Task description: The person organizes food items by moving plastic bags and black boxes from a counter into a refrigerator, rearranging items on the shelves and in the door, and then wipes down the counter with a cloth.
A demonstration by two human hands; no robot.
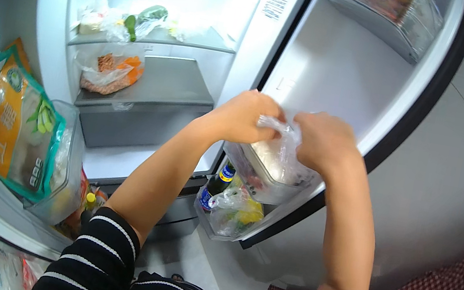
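Above the fridge door bin (252, 170), my left hand (246, 116) and right hand (322, 141) pinch a crinkly clear plastic bag (280, 153), fingers pressed together; a dark bottle (217, 185) stands below.

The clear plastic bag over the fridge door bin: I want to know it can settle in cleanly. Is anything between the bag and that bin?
Nothing visible does. Both hands, left hand and right hand, pinch the clear plastic bag, whose bottom already sits inside the door bin. The bin's far side is hidden.
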